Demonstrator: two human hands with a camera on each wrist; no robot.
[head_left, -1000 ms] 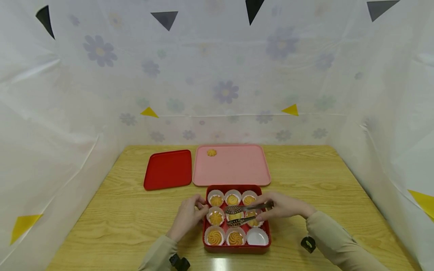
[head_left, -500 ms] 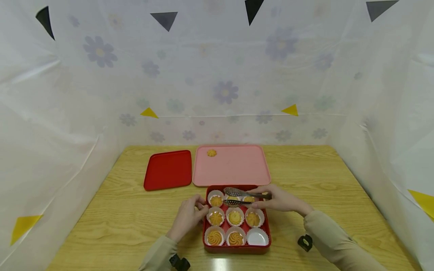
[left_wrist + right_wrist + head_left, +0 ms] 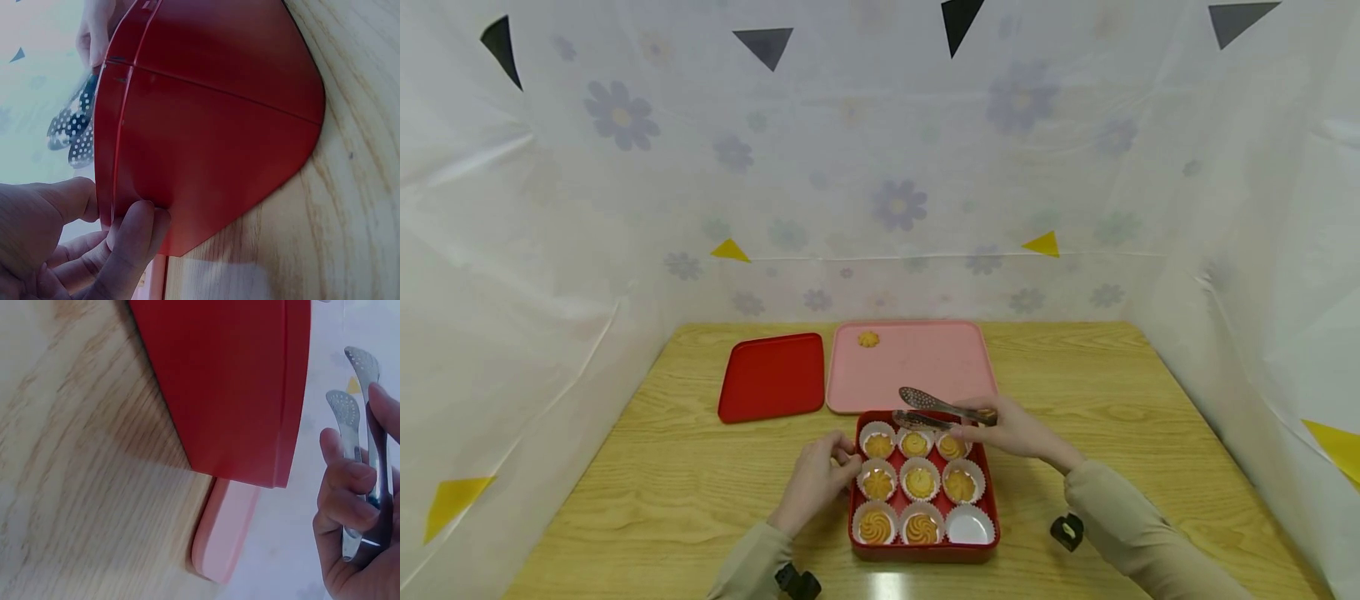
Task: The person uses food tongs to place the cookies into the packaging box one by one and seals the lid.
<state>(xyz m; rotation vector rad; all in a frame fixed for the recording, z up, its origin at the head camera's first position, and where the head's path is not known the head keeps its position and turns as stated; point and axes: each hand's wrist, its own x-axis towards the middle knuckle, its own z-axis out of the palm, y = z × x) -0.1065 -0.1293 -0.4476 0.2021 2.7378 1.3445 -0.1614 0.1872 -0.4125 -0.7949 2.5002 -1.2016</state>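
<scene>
Near the table's front stands a red box [image 3: 925, 552] holding rows of white paper cups. Several hold piped cookies [image 3: 875, 526]; the front right cup [image 3: 969, 525] has no cookie in it. My left hand [image 3: 820, 477] holds the box's left side, thumb at the rim and fingers on the outer wall in the left wrist view. Metal tongs [image 3: 928, 402] with perforated tips are gripped by my right hand [image 3: 1011, 429]. The tongs are above the box's back edge, their tips apart with nothing between them.
Behind the box lies a pink tray [image 3: 917, 375] with one cookie [image 3: 868, 339] near its back left. A red tray [image 3: 772, 379] lies to its left. White floral sheeting [image 3: 898, 283] encloses the wooden table [image 3: 1090, 375] at the back and sides.
My right hand has moved the tongs away from me, from over the middle row of cups to the box's back edge. The left hand has stayed on the box.
</scene>
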